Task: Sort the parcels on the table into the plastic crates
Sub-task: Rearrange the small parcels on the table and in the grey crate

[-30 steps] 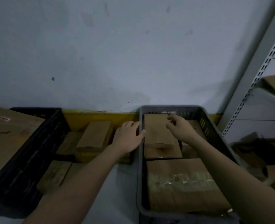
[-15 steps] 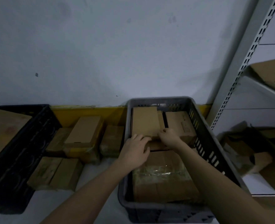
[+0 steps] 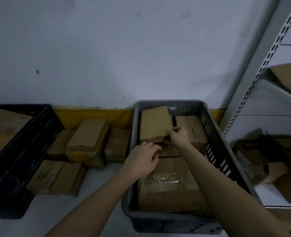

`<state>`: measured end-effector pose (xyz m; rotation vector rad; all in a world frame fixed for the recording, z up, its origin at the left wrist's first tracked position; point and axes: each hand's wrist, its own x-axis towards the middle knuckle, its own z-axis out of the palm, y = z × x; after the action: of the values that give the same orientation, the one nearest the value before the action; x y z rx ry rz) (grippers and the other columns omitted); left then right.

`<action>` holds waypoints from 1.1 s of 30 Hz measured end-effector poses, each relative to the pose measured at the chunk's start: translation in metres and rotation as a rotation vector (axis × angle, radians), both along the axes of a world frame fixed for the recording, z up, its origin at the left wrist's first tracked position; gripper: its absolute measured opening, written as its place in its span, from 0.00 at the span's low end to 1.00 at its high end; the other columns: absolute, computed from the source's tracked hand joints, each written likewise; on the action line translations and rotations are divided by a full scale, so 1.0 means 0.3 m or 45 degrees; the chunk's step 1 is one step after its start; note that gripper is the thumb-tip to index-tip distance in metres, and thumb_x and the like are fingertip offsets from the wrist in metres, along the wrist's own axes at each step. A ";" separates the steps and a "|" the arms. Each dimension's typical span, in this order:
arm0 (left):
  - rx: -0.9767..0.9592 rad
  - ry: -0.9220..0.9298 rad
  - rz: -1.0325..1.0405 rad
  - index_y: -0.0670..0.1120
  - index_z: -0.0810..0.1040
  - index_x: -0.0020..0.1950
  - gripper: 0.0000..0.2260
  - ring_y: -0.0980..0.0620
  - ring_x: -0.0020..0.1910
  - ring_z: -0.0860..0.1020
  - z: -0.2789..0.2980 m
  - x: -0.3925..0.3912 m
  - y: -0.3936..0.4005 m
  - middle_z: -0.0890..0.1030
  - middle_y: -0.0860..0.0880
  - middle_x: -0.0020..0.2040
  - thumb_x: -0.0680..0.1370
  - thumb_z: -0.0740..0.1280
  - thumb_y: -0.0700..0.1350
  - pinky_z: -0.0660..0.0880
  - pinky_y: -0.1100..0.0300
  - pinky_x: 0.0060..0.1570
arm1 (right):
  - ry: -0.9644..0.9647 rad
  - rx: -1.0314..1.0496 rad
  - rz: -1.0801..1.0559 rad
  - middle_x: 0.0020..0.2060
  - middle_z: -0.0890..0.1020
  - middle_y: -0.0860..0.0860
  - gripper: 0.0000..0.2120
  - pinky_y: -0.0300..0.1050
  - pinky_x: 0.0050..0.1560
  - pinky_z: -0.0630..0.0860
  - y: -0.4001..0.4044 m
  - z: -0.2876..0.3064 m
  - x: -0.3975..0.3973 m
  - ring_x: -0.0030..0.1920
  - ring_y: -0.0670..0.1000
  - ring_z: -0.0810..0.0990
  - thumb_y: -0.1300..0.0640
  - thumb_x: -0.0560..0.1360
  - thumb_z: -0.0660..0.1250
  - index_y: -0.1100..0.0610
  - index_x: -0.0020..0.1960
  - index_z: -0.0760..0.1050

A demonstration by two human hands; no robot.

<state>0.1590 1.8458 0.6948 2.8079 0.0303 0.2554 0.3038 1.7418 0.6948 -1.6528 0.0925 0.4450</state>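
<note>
Parcels are all brown cardboard here, and the biggest in the grey plastic crate (image 3: 214, 134) is the taped box (image 3: 168, 185) filling its near end; it looks heavy and its tape slick, so I would take it by the bottom edges. Smaller is the flat cardboard parcel (image 3: 154, 124) at the crate's far-left corner, tilted up on its near edge. The right hand (image 3: 178, 136) pinches its near-right corner, thumb on top. The left hand (image 3: 143, 159) rests loosely curled at the near edge; whether it grips anything I cannot tell. This parcel seems light and stiff, best held by two corners. More small parcels (image 3: 88, 132) lie on the white bench (image 3: 56, 212) along its yellow back edge, between the grey crate and a black crate (image 3: 20, 151) at the left. Metal shelving (image 3: 260, 74) stands on the right against a pale wall (image 3: 124, 48).
</note>
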 end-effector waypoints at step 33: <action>-1.587 0.394 0.850 0.54 0.58 0.64 0.15 0.45 0.50 0.76 -0.108 0.580 -0.377 0.73 0.43 0.60 0.81 0.61 0.48 0.77 0.49 0.48 | -0.203 0.549 -0.353 0.58 0.75 0.52 0.14 0.43 0.46 0.83 -0.372 0.060 0.224 0.60 0.53 0.78 0.60 0.81 0.63 0.58 0.66 0.68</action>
<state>0.3331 1.7325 0.6625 1.4859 0.8668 -0.0664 0.3710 1.6302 0.7128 -1.2218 0.0979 0.1084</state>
